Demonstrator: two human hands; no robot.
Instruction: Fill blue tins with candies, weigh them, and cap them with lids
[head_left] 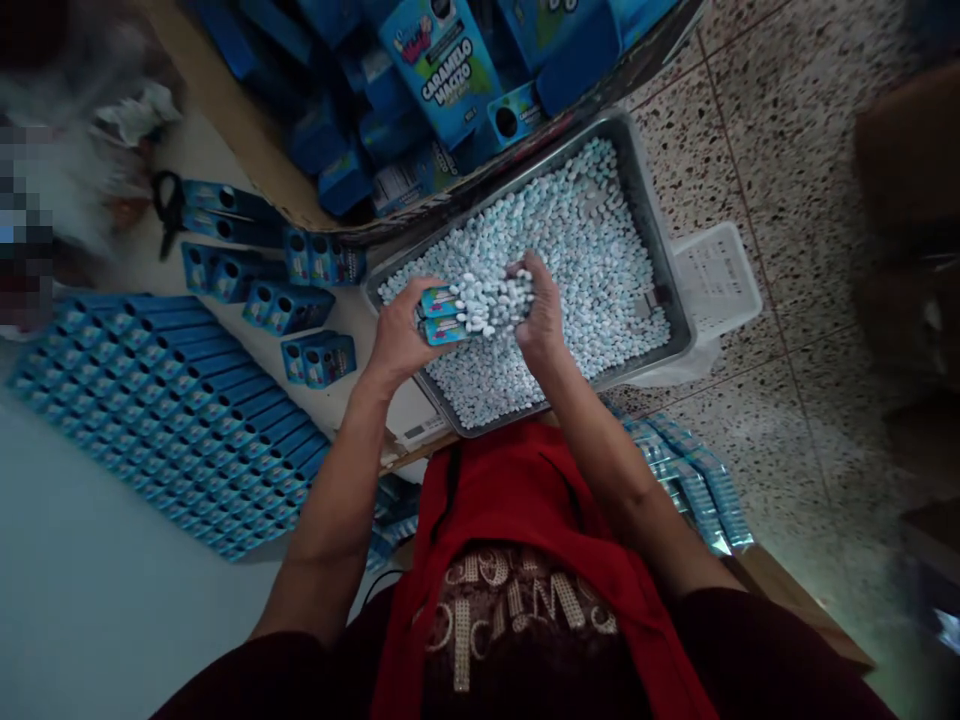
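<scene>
My left hand (399,335) is wrapped round two small blue candy boxes (442,316) held side by side over the left part of a grey metal tray (656,215). Their tops point right, at a heap of small white and pale blue candies (495,300). My right hand (541,312) is curled round the right side of that heap, with candies against its fingers. More of the loose candies (600,260) cover most of the tray's bottom beneath both hands.
A cardboard carton (247,130) full of blue boxes stands beyond the tray. Small blue boxes (319,360) and black scissors (169,210) lie at left, beside a large stacked block of boxes (187,420). A translucent plastic lid (724,280) juts out right of the tray.
</scene>
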